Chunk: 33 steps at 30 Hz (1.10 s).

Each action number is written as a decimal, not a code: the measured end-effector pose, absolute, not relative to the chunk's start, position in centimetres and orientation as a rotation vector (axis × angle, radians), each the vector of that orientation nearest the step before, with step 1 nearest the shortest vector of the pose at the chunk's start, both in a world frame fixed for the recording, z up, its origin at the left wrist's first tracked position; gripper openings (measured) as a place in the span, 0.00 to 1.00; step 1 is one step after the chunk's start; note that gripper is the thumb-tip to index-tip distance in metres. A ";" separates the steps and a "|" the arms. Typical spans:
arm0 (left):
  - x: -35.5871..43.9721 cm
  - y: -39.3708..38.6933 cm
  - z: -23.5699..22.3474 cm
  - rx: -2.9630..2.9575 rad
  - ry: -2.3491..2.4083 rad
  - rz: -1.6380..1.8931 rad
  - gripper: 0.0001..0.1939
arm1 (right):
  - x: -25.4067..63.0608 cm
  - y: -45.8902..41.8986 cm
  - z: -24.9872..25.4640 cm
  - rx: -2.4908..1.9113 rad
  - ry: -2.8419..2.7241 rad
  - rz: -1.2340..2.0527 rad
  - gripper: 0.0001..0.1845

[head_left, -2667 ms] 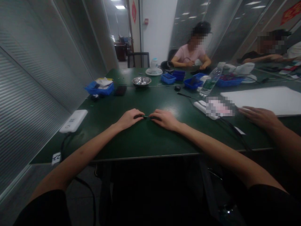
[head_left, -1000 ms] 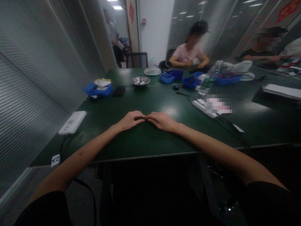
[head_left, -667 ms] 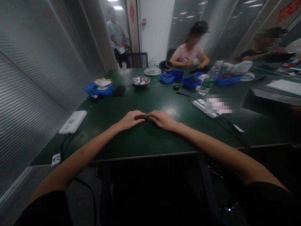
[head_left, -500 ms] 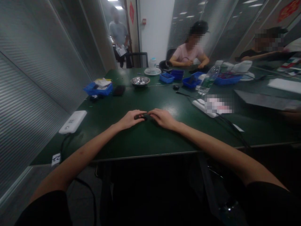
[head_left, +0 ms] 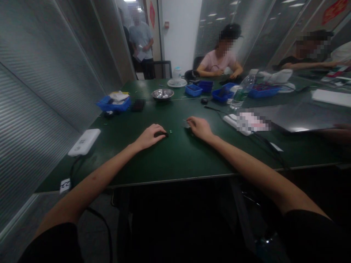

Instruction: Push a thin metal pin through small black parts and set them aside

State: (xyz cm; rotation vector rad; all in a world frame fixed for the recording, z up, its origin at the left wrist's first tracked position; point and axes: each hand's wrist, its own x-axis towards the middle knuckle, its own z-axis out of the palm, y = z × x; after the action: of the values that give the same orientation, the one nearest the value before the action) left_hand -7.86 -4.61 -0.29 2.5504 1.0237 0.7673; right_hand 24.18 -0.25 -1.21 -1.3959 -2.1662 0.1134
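My left hand (head_left: 151, 136) is closed around a small black object (head_left: 161, 134), held low over the table; its exact kind is too small to tell. To the right, my right hand (head_left: 200, 128) pinches a small, thin, pale piece (head_left: 185, 123) that looks partly see-through. In the gap between the two hands, close to the black object, a tiny light-green bit (head_left: 170, 131) lies on the dark green table (head_left: 164, 164).
A steel bowl (head_left: 162, 95) and blue trays (head_left: 113, 103) stand farther back. On the left is a white power strip (head_left: 84, 142). A water bottle (head_left: 243, 91), another power strip (head_left: 236, 124) with cables and a laptop (head_left: 304, 113) are on the right. People are around the table and doorway.
My right hand has moved away from my left, rightward and slightly back, with the pale piece now visible. The green bit shows between them. The laptop at right has tilted flatter.
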 end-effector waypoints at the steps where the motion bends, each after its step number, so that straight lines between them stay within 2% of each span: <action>1: -7.9 -4.5 -0.3 2.562 1.041 0.772 0.13 | 24.3 -0.1 -1.2 -1.420 -2.157 0.111 0.16; 10: -9.1 -2.9 -1.0 2.645 1.215 0.734 0.14 | 24.2 -0.2 -1.3 -1.450 -2.189 0.115 0.15; 16: -17.1 -0.2 -0.1 2.628 1.398 0.643 0.15 | 24.2 -0.5 -1.1 -1.451 -2.203 0.117 0.16; 24: -26.9 1.0 -0.7 2.374 2.030 0.644 0.17 | 24.1 -0.8 -0.9 -1.453 -2.207 0.118 0.16; 30: -27.4 1.0 -0.9 2.208 2.289 0.622 0.15 | 24.1 -0.8 -0.8 -1.459 -2.214 0.118 0.16; 33: -26.4 0.7 -0.5 2.162 2.370 0.699 0.22 | 24.1 -0.8 -0.7 -1.458 -2.217 0.122 0.16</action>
State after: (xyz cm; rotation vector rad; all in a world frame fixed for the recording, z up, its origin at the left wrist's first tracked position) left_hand -26.37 0.68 -0.54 2.1620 2.3701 0.6992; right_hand 24.06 -0.83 -0.71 -1.4581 -2.2169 0.1221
